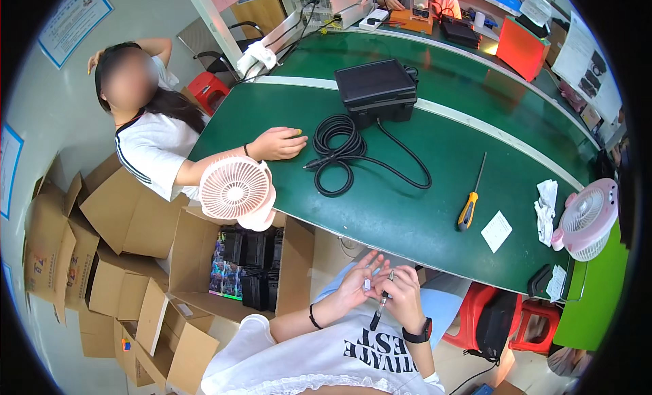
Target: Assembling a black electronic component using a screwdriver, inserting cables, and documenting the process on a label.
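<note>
My two hands meet over my lap, below the near edge of the green table (407,212). My right hand (407,294) grips a thin black pen-like tool (382,305), its tip pointing up toward my left palm. My left hand (356,281) has its fingers spread and pinches a small pale piece against the tool's tip. On the table lies a coiled black cable (339,154) running to a black box (375,89).
A yellow-handled screwdriver (470,203), a white paper slip (496,231) and a crumpled white cloth (546,208) lie at right. Small pink fans (238,190) (585,222) stand at both table ends. Another person's hand (277,144) rests on the table. Open cardboard boxes (224,259) sit left.
</note>
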Demonstrator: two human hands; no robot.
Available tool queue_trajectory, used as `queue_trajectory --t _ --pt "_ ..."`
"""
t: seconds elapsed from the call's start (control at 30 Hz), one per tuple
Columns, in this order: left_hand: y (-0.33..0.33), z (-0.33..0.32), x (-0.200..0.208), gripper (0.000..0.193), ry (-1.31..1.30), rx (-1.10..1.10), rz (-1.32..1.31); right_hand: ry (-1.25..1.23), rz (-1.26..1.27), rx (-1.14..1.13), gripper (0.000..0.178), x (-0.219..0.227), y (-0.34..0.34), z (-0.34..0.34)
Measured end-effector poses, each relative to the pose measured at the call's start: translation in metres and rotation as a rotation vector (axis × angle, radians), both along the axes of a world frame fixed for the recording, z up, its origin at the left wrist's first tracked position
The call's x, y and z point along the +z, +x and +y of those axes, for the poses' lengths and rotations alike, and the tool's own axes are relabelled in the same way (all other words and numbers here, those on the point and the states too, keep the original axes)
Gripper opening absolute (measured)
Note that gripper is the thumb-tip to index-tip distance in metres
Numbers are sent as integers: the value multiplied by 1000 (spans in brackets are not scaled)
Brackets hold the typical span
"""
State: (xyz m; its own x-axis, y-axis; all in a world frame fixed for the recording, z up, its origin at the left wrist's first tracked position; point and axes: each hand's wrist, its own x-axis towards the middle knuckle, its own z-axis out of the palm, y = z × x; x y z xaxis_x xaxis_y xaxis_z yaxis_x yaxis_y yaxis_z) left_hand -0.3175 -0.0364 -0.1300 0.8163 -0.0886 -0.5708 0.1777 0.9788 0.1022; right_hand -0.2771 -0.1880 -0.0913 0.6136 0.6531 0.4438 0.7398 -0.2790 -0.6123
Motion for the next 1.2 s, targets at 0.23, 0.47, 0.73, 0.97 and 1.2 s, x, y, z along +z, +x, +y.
queue_trajectory --t 0.23,0.47,0.73,0.97,1.2 --pt "-16 0 -7 40 214 -222 -135 -56 21 -199 31 -2 -21 7" --pt "-41 -4 5 28 634 -295 69 19 66 -284 26 -17 -44 16" --pt "-54 9 -4 25 468 -283 184 81 -71 -150 21 -32 -62 16" --pt "-37 19 0 33 467 -158 185 309 -16 -151 21 -26 -76 -7" --pt "-36 44 -13 37 226 -438 -98 427 -14 -308 26 -14 -81 -25"
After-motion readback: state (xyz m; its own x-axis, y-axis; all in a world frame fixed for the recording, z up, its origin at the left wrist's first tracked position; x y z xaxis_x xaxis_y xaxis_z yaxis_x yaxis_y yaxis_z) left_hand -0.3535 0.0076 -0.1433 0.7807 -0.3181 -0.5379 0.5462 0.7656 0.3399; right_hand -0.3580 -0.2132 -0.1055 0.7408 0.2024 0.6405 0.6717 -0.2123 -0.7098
